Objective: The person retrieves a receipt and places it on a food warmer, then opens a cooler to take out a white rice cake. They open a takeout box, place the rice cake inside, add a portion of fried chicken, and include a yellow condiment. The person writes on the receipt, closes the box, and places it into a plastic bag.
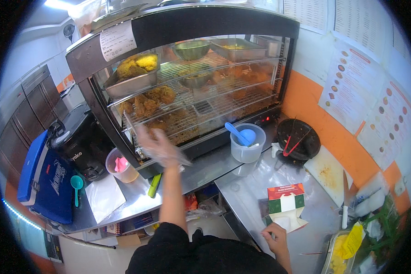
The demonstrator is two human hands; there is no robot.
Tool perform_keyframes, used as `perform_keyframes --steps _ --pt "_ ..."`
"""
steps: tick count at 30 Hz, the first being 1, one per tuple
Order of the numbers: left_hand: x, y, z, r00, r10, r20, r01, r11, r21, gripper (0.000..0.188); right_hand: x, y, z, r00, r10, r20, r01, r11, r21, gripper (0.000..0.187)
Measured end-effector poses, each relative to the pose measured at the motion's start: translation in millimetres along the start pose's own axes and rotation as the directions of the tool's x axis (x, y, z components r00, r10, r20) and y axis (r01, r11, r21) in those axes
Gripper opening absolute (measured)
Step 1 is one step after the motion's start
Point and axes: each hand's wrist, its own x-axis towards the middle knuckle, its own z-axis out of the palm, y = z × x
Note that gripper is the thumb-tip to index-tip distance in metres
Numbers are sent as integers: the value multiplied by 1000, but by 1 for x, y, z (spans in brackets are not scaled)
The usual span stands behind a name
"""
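While the red-and-green carton (286, 204) lies opened out on the table (242, 192), its flaps not yet folded closed, the fried chicken pieces (156, 101) sit on a wire shelf in the heated cabinet (182, 23), and none show in the carton. The left hand (160, 147), gloved in clear plastic (blurred from where I stand), spreads loose fingers at the cabinet's front, seemingly gripping nothing. The right hand (275, 238) curls just beside the carton; whether it pinches anything I can't tell.

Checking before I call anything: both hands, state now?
Left hand: blurred, looks open, nothing visibly held.
Right hand: fingers curled near the box; grip can't be told.
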Motion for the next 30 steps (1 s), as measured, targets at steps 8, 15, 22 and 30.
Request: perform_keyframes --steps 8,15,22,30 --pt "64 -39 7 981 -194 16 163 864 476 74 -43 31 -54 922 207 -327 -98 942 320 14" --pt "27 -11 48 971 -40 236 -85 865 494 86 -14 35 -38 937 243 -251 -165 941 295 13" --pt "30 5 44 651 39 758 -464 811 356 73 36 29 -6 984 130 -119 -110 980 164 21" --pt "156 -29 36 602 -358 713 -425 612 667 84 49 30 13 980 163 -111 -146 979 142 18"
